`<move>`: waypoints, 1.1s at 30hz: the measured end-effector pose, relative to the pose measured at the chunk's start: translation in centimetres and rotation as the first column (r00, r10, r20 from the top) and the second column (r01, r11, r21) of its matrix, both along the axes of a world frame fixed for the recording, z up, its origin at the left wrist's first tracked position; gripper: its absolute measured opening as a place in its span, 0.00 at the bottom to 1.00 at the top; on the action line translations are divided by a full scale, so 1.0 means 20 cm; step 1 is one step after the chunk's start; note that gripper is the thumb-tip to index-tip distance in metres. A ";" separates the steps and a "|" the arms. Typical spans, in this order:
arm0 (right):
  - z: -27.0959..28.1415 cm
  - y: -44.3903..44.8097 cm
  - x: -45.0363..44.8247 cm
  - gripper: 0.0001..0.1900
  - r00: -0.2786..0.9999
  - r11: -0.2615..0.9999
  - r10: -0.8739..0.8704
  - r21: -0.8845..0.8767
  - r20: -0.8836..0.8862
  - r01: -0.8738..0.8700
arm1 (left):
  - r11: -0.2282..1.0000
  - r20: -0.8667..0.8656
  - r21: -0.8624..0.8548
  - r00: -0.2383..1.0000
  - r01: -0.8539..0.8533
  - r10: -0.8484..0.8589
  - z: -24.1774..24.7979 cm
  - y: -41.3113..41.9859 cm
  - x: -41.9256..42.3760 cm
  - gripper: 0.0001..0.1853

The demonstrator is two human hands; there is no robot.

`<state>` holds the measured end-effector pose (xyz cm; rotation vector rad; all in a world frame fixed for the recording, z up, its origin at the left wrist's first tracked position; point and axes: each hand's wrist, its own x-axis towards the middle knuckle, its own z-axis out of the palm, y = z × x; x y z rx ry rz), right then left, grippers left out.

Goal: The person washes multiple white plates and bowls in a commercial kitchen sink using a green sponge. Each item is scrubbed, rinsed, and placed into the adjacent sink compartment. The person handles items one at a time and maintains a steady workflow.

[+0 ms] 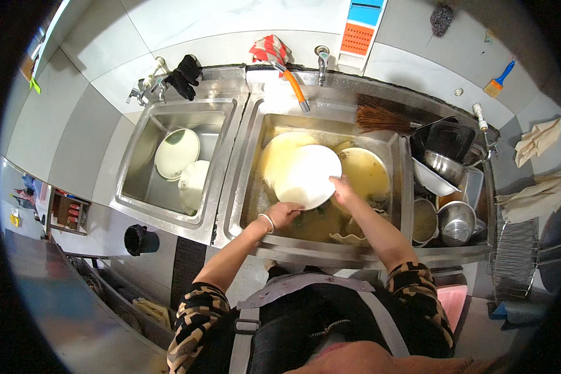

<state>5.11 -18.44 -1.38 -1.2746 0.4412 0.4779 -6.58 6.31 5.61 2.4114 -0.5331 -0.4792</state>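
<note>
Over the middle sink basin (236,205), both my hands grip one white plate (308,175), bright under the light. My left hand (284,215), with a pale bangle at the wrist, has its lower left rim. On the right rim is my right hand (342,189), thumb on the upper face. Cloudy yellowish water fills the basin. A large plate (285,145) shows beneath the held one, and a round plate (364,173) lies to the right in the water. A wavy-edged dish (348,237) sits partly under water near the front wall.
In the left basin (138,187) lie an oval plate (177,152) and a patterned plate (196,187). An orange-sleeved faucet (293,86) hangs over the middle basin's back. A bristle brush (381,117) rests at its back right. The right basin holds metal bowls (456,222) and pans.
</note>
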 end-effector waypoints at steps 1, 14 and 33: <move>0.11 -0.04 -0.02 0.20 0.999 0.994 0.041 -0.098 -0.006 -0.041 | 0.997 -0.072 0.012 0.994 -0.077 0.078 0.11 -0.02 0.00 0.17; 1.22 -0.21 -0.33 0.19 0.438 0.437 0.787 -0.894 0.434 0.101 | 0.982 0.760 -0.048 0.645 0.181 -0.082 0.87 -0.35 0.38 0.20; 1.01 -0.10 -0.47 0.24 0.656 0.965 -0.206 0.039 0.726 0.259 | -0.283 -0.707 -0.629 0.684 -0.724 -0.180 0.18 -0.31 0.12 0.30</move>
